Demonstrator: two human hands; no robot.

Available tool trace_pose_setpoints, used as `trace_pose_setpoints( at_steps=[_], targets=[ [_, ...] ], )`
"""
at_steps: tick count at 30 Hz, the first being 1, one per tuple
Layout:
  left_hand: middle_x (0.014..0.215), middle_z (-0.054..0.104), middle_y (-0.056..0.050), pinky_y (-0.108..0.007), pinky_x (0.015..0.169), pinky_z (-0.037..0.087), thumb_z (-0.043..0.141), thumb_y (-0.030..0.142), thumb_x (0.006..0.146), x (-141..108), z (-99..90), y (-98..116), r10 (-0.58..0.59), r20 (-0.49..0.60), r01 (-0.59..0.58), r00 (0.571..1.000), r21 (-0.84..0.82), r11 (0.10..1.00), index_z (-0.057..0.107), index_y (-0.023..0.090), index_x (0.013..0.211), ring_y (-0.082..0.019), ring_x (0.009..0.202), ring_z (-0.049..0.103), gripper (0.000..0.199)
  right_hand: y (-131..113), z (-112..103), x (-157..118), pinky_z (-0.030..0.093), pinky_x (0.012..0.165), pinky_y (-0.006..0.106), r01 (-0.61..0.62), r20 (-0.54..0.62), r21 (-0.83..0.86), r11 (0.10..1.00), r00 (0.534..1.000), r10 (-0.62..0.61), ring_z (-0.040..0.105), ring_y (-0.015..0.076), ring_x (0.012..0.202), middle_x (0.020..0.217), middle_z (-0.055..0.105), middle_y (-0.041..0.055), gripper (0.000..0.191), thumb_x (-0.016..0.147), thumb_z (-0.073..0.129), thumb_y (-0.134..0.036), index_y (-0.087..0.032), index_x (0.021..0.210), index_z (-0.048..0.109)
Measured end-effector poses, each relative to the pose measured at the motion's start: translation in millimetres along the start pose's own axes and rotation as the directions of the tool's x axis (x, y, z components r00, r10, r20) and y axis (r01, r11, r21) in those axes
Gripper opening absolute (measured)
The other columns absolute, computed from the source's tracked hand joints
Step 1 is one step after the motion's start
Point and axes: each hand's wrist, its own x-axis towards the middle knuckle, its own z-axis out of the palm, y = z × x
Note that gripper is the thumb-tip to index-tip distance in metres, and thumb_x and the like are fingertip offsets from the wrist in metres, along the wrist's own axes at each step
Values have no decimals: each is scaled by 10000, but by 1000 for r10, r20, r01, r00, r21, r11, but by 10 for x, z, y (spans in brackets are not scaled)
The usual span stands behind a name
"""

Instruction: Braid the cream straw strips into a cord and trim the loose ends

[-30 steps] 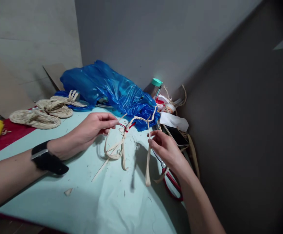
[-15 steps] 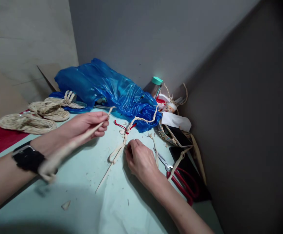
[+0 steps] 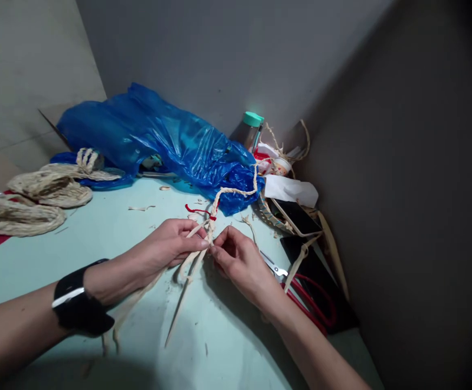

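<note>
Fibre braid (image 3: 215,206) seems light, supple; my left hand (image 3: 173,242) and right hand (image 3: 238,255) pinch it, sensibly, just below the red tie (image 3: 212,218).

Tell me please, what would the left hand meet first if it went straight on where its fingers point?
The left hand would probably first meet the pale, thin, braided straw-like cord directly ahead, then the right hand just beyond; depth is unclear.
</note>
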Motion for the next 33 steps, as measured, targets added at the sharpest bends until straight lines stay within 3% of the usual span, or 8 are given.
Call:
trace_pose_setpoints(
  at_steps=[4,13,16,19,22,25,29,33],
  targets=[
    [860,661,1,-197,658,478,803,233,723,-34,-1,-40,26,-27,-26,999,-2,1000,675,186,847,-121,749,615,184,-21,-1,-2,337,500,217,-48,-20,48,998,999,49,433,102,531,628,511,-61,123,843,606,-302,-210,840,524],
    [852,691,-21,-263,733,457,803,235,664,-17,49,-19,84,-71,-80,994,57,995,709,178,810,-178,833,626,182,26,18,33,208,414,218,-109,-7,199,974,994,113,311,62,422,596,539,-42,230,878,604,-387,-188,764,589],
    [796,672,-22,-255,648,448,802,268,672,-27,57,-19,116,-101,-103,988,130,986,702,176,783,-173,751,602,175,11,10,36,175,401,218,-141,17,279,950,990,142,297,53,412,616,583,-29,219,846,631,-377,-181,756,593],
    [609,503,44,-202,456,284,767,351,756,-38,36,-14,125,-136,-100,983,176,979,695,176,798,-92,516,403,193,-7,6,29,152,405,223,-160,26,334,929,987,161,279,49,418,646,641,-2,222,809,662,-377,-173,746,600],
    [517,366,74,-196,395,154,646,395,856,-50,13,27,111,-173,-97,979,85,992,683,170,787,-65,431,241,238,-13,9,23,143,417,227,-151,17,361,920,988,156,248,49,421,622,648,-1,235,788,674,-382,-169,721,597],
    [541,447,49,-179,390,213,629,301,847,-80,26,89,103,-204,-111,973,-26,994,672,177,806,-63,422,309,138,-6,15,27,150,421,230,-142,11,346,927,989,148,234,50,413,579,622,-21,226,782,665,-377,-171,712,602],
    [576,563,25,-210,409,318,679,297,820,-146,88,122,131,-140,-128,981,32,991,668,189,797,-81,422,405,111,9,19,38,176,415,225,-125,-3,298,946,991,132,292,58,423,621,651,-5,219,794,654,-379,-176,732,597],
    [714,680,-24,-266,619,450,718,292,781,-160,102,77,208,-147,-187,967,150,971,689,179,739,-148,649,585,124,19,22,40,172,405,216,-112,7,316,942,993,116,298,57,426,622,636,-3,238,804,665,-393,-174,749,592]
  ],
)
